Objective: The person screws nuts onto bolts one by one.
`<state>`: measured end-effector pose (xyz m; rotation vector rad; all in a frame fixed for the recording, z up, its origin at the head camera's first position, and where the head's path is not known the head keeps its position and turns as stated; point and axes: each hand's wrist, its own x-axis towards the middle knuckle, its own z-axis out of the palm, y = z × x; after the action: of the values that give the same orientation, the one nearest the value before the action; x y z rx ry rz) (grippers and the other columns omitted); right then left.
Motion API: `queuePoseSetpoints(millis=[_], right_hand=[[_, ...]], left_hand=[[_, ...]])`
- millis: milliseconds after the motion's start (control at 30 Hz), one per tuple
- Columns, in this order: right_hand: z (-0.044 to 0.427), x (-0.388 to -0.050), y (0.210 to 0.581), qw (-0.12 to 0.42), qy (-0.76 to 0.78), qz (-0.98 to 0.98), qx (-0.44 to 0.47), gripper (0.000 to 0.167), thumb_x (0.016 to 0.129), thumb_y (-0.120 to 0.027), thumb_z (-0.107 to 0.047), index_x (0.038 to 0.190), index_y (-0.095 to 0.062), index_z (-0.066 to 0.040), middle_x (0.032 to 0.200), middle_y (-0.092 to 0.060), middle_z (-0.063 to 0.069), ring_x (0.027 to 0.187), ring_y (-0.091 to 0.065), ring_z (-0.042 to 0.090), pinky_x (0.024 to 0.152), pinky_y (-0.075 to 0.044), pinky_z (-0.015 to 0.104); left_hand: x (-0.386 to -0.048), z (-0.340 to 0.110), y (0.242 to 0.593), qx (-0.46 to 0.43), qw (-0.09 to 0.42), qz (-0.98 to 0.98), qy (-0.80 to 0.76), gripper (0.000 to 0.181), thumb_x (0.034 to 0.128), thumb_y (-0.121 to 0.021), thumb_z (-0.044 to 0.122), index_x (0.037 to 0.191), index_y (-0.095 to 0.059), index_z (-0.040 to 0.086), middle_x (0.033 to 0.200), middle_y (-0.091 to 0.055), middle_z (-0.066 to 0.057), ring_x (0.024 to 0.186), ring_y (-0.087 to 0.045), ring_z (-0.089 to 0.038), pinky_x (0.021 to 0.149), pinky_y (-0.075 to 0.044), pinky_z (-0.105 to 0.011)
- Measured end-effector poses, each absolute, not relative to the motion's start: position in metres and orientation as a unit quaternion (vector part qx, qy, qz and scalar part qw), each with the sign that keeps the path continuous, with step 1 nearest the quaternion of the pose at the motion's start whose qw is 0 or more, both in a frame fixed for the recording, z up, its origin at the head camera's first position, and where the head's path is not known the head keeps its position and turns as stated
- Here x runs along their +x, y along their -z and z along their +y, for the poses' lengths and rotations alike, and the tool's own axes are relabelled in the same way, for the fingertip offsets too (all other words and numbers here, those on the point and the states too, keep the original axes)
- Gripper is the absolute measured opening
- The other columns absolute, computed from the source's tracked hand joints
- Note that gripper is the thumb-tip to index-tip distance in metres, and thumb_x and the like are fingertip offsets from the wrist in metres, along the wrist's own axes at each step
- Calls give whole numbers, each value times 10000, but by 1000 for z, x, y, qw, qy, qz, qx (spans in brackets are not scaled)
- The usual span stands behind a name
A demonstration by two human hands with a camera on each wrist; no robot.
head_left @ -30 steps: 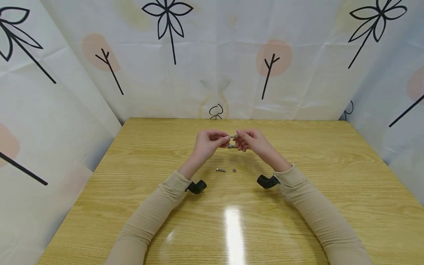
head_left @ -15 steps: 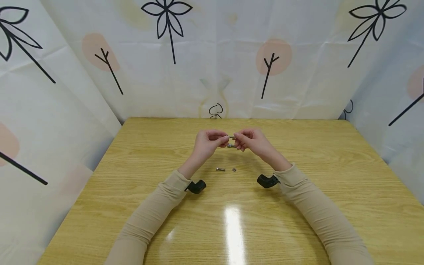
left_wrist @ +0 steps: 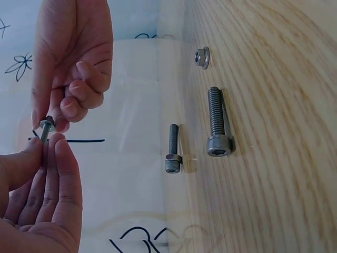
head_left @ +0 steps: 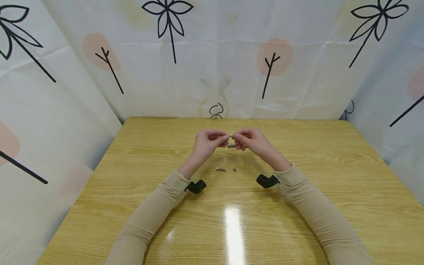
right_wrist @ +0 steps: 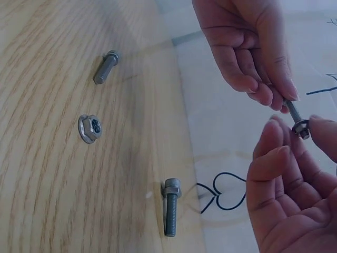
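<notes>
Near the back middle of the table, both hands meet over a small bolt. My left hand pinches its head end between thumb and fingertips, hiding the head; the bare shank of the bolt points toward the other hand. On its far end sits a flange nut, with the bolt's tip poking through. Thumb and fingers of my right hand pinch this nut. Below the hands lies a bolt with a nut by its head. Closer to me are a loose socket-head bolt and a loose flange nut.
The wood-grain table reaches back to a white patterned curtain, which also closes off both sides. Black wrist devices stick out under both sleeves. A bright reflection shines on the near part of the table.
Since a second ago my right hand has shifted slightly left toward my left hand, and less of the bolt shows between them. My left hand and the parts on the table have stayed put.
</notes>
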<state>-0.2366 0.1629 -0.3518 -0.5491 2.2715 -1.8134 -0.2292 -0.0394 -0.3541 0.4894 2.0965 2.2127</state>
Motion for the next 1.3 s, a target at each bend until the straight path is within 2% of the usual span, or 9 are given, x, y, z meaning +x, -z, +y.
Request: queuePoseSetpoints(millis=[133,333,433,567,767,933,1033,1167,1300], right_hand=[[161,-238,352,107,613,761,-185,368,1009,-520,-266,1106,-576,84,928,-617,207,832,-610,369,725,-567,444],[161,-238,352,100,645,733,-192,319,959,-596,-81,1223,-524,84,1060,-629,253,907,-652,314,876,-526,536],[159,-238,351,96,642,736,-190,274,953,-602,-69,1178,-558,82,1049,-634,258,890,-658,278,863,-544,503],[157,-240,348,89,623,756,-180,256,968,-598,-165,1110,-611,48,988,-641,254,838,-647,287,808,-552,515],[157,-242,345,101,609,770,-160,439,1006,-507,-339,1056,-609,85,889,-629,175,782,-609,301,651,-553,358],[162,-243,343,102,640,741,-176,345,969,-602,-221,1198,-549,31,1058,-597,294,868,-636,268,845,-539,508],[163,-243,344,94,650,730,-191,317,933,-647,-119,1196,-557,35,1106,-580,337,898,-649,280,896,-491,583],[162,-245,347,83,647,731,-197,282,943,-627,-103,1130,-582,103,1022,-620,310,835,-663,251,839,-523,571],[161,-246,350,84,627,751,-188,345,976,-588,-195,1058,-600,140,880,-654,210,742,-648,213,713,-579,454]], left_hand=[[-236,-38,362,156,18,677,-719,200,875,-691,34,1009,-684,-114,920,-669,-292,814,-692,-325,758,-603,-391],[-240,-39,366,154,15,678,-719,186,868,-709,64,985,-698,-81,908,-674,-279,792,-698,-295,746,-606,-380],[-243,-41,365,150,24,674,-723,174,871,-706,54,985,-698,-77,880,-690,-236,775,-702,-261,759,-602,-398],[-245,-43,363,147,33,674,-723,162,874,-703,52,984,-699,-67,865,-702,-191,773,-705,-249,786,-592,-432],[-245,-42,356,157,29,687,-709,157,879,-696,50,988,-699,-64,894,-702,-197,799,-704,-286,774,-599,-405],[-248,-39,352,157,27,682,-714,162,876,-698,44,985,-694,-77,871,-699,-210,778,-705,-268,756,-604,-385],[-249,-38,351,157,30,682,-713,176,875,-700,52,988,-694,-83,871,-702,-199,800,-701,-303,752,-605,-378],[-250,-39,352,159,36,686,-709,193,874,-699,56,999,-692,-91,897,-703,-201,830,-694,-342,759,-602,-389],[-250,-39,354,152,43,683,-713,200,874,-697,49,1009,-686,-98,905,-704,-198,840,-690,-356,760,-602,-390]])
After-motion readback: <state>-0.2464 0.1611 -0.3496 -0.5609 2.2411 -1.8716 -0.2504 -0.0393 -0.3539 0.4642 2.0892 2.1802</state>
